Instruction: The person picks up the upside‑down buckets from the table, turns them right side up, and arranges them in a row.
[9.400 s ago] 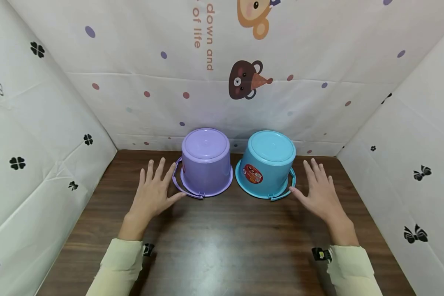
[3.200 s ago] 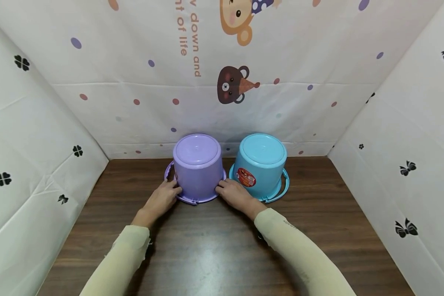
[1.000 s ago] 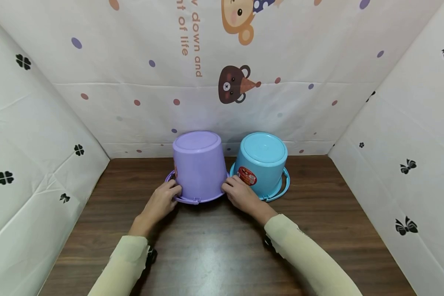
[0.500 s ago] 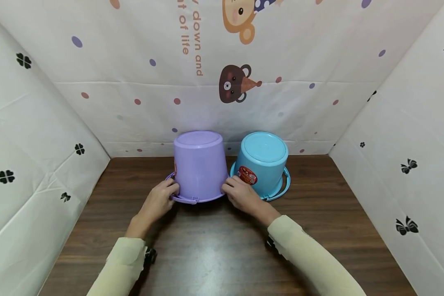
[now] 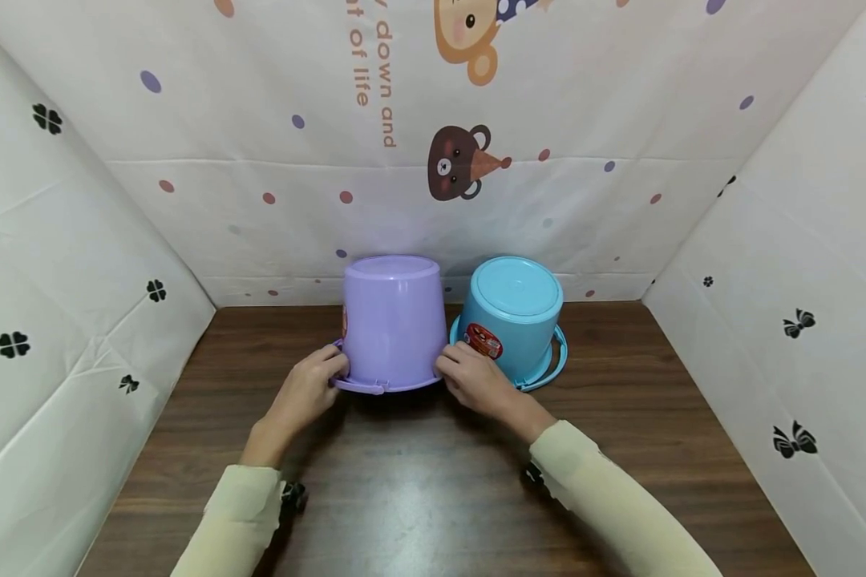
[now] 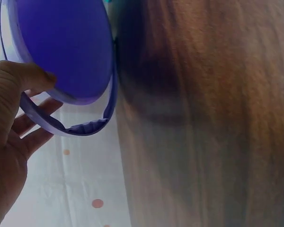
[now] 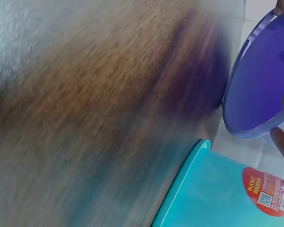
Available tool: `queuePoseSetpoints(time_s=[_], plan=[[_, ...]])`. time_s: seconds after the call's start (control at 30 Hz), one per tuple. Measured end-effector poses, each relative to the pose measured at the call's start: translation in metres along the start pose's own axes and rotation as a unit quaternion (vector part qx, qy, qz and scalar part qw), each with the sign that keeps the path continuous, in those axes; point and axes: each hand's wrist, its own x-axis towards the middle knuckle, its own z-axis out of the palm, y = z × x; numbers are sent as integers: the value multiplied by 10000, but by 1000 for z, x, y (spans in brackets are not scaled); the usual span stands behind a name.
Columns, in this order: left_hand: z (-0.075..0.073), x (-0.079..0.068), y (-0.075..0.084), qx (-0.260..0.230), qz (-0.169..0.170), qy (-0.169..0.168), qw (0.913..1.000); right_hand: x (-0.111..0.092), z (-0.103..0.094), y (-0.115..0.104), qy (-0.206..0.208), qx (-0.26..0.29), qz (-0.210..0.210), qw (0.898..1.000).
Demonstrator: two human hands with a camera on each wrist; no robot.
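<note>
A purple bucket (image 5: 395,324) is held upside down at the back of the table, its near rim raised so that its inside shows in both wrist views. My left hand (image 5: 305,393) grips its rim on the left, thumb on the inner side and fingers outside, as the left wrist view (image 6: 14,104) shows. My right hand (image 5: 476,381) pinches the rim on the right. The bucket's handle (image 6: 85,127) hangs loose by the left fingers. Close on the right stands a turquoise bucket (image 5: 515,320), also upside down, with a red label (image 7: 267,191); no hand grips it.
A brown wood-grain table (image 5: 404,497) lies beneath. White printed cloth (image 5: 317,152) rises close behind the buckets, with more cloth on the left (image 5: 79,320) and right (image 5: 779,320) sides. The turquoise bucket's handle (image 5: 561,357) sticks out to its right.
Both hands, first apart and spread beside the buckets, have come to the purple bucket's rim. Its near edge has tipped up, and it has shifted slightly right. The turquoise bucket stays put.
</note>
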Motion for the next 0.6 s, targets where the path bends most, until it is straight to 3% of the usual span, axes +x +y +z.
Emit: queuePoseSetpoints(time_s=[0.17,0.6], plan=[[-7,3,5,-119,-169,-81,9998,-1,-3,-1,156,-20,-98,9998],[-20,7,13,-442,-182,9,9989,-2,-18,-5,261,91,-21,9996]])
